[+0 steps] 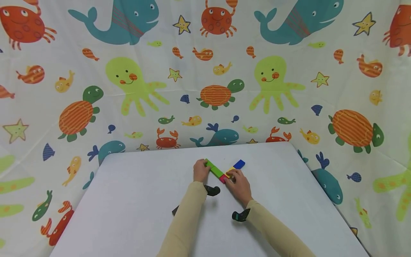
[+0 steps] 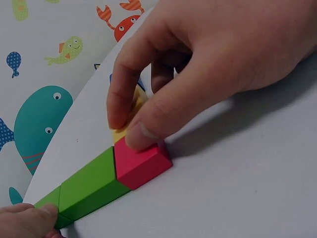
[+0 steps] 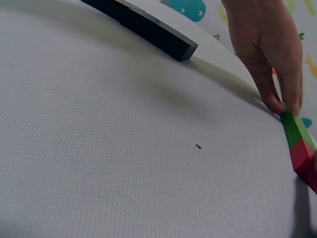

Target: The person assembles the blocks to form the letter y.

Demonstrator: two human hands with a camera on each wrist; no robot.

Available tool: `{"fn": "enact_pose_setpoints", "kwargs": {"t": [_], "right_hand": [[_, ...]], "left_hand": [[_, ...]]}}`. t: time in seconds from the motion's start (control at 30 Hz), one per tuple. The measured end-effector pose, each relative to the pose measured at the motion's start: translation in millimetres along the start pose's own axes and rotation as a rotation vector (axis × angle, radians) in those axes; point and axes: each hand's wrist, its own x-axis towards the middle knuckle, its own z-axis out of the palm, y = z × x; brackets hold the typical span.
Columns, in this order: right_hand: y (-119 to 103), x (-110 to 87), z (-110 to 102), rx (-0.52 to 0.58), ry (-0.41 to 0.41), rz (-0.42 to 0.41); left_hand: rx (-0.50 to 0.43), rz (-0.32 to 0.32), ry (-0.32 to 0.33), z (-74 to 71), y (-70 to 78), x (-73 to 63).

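Note:
In the head view, a row of two green blocks [image 1: 217, 172] and a pinkish-red block [image 1: 223, 179] lies slantwise on the white table. A yellow piece [image 2: 119, 134] meets the red block at an angle, and a blue block [image 1: 239, 164] continues that second arm, making a V. My left hand [image 1: 200, 172] pinches the far green block between thumb and fingers. My right hand [image 1: 239, 185] bends over the corner, its thumb pressing the red block and its index finger on the yellow piece. The right palm partly hides the yellow piece.
A black bar [image 3: 153, 32] lies on the table [image 1: 138, 200], mostly behind the left forearm in the head view. A white curtain [image 1: 189, 78] printed with sea animals hangs behind the table. Black wrist mounts [image 1: 212, 190] stick out from both sleeves.

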Motion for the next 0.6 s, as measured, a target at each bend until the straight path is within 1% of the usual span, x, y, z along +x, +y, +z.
{"fn": "enact_pose_setpoints", "kwargs": {"t": [0.13, 0.23, 0.47, 0.6], "right_hand": [[1.4, 0.6, 0.9, -0.006, 0.005, -0.004], [2.7, 0.5, 1.8, -0.001, 0.008, -0.009], [3.6, 1.3, 2.9, -0.002, 0.009, -0.011], [2.9, 0.7, 2.1, 0.001, 0.008, -0.013]], "left_hand": [[-0.007, -0.008, -0.001, -0.7, 1.4, -0.5], [-0.007, -0.004, -0.002, 0.9, -1.9, 0.6], [-0.001, 0.025, -0.011, 1.1, -6.9, 2.4], [0.005, 0.044, -0.034, -1.0, -8.9, 3.2]]}}
